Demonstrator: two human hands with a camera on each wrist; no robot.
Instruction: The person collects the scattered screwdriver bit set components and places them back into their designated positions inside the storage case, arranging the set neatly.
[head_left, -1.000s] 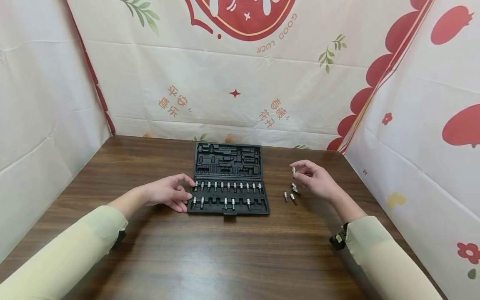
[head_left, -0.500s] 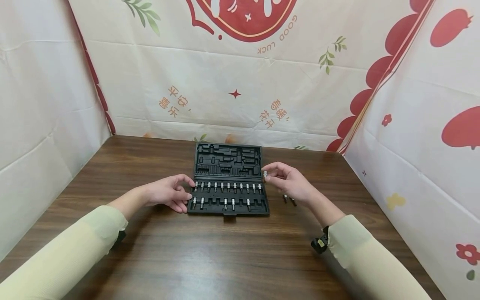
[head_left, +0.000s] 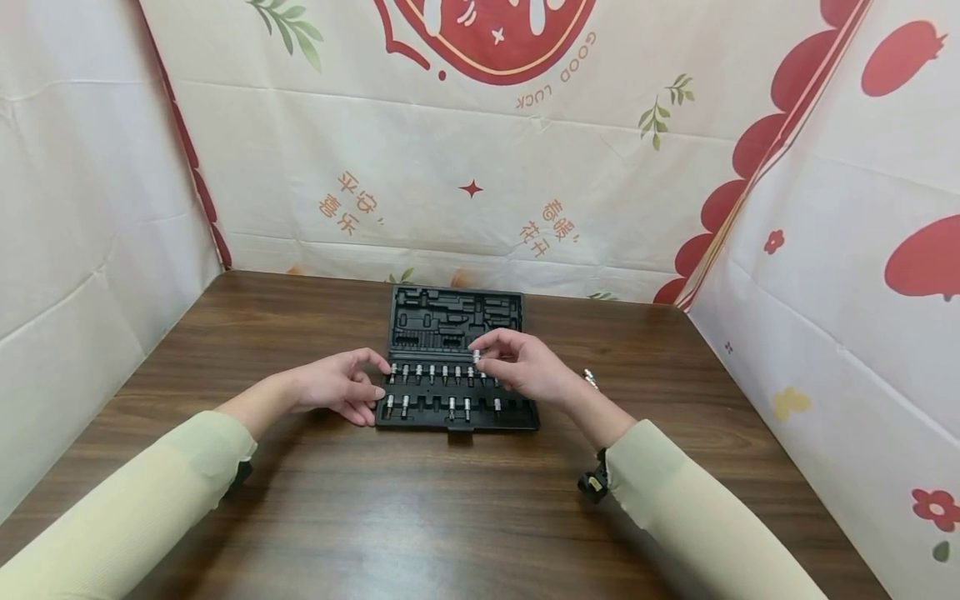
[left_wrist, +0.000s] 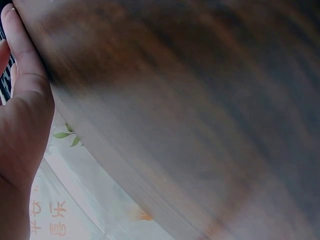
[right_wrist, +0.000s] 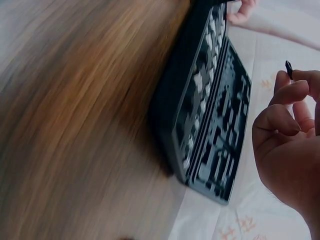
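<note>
An open black plastic case (head_left: 427, 427) lies on the table, with two rows of silver bit sockets (head_left: 452, 408) in its near half. My right hand (head_left: 528, 367) is over the right part of the case and pinches a bit socket (head_left: 476, 356) between thumb and fingertips. Its dark tip (right_wrist: 288, 69) pokes past the fingers in the right wrist view. At the case's left edge my left hand (head_left: 341, 387) rests, index fingertip and thumb touching the edge near the end sockets. The right hand hides part of the upper row.
More bit sockets (head_left: 590, 378) lie on the wooden table (head_left: 420, 508) right of the case, partly hidden by the right arm. The moulded lid (head_left: 431, 300) lies open toward the back. A printed cloth (head_left: 420, 217) hangs behind the table and along both sides.
My right hand has carried the bit socket leftward, from above the loose sockets to over the case. The left hand has stayed at the case's left edge.
</note>
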